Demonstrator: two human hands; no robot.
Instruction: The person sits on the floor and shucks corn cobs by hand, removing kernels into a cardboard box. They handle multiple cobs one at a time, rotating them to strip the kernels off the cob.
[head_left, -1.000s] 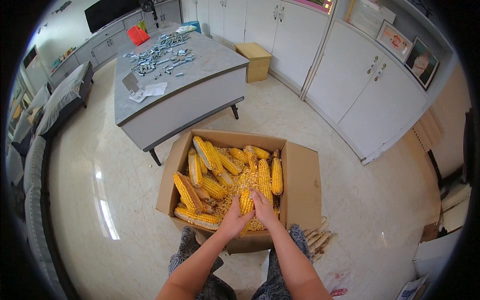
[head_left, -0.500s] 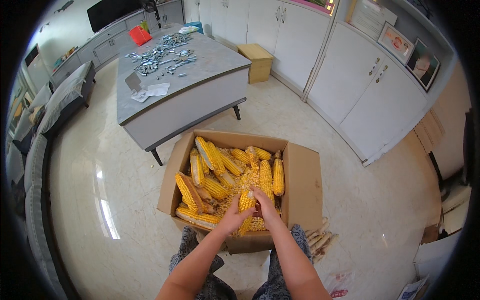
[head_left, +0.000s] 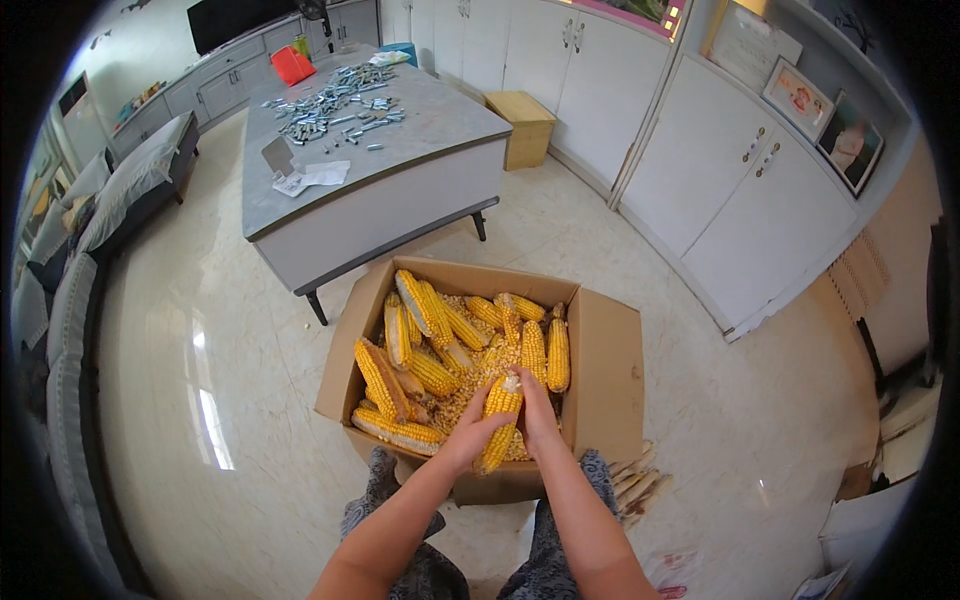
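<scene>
An ear of yellow corn [head_left: 500,422] is tilted over the near side of an open cardboard box [head_left: 608,365], its pale end pointing away from me. My left hand [head_left: 472,436] is closed round its left side. At the upper right, my right hand [head_left: 540,412] grips the same ear near the pale tip; some of its fingers are hidden. Loose kernels [head_left: 470,385] lie in the box among several more ears of corn [head_left: 378,380]. Two ears [head_left: 557,352] stand along the right wall of the box.
Pale bare cobs [head_left: 638,485] lie on the floor right of the box, near a clear plastic bag [head_left: 675,572]. Beyond the box, a grey table [head_left: 420,150] bears many metal pieces [head_left: 335,105] and papers. White cabinets [head_left: 740,200] line the right; a sofa [head_left: 70,340] stands left.
The held ear has turned slightly and its pale tip has shifted a little to the right and away. My right hand has moved in closer round that tip. The whole view has shifted slightly.
</scene>
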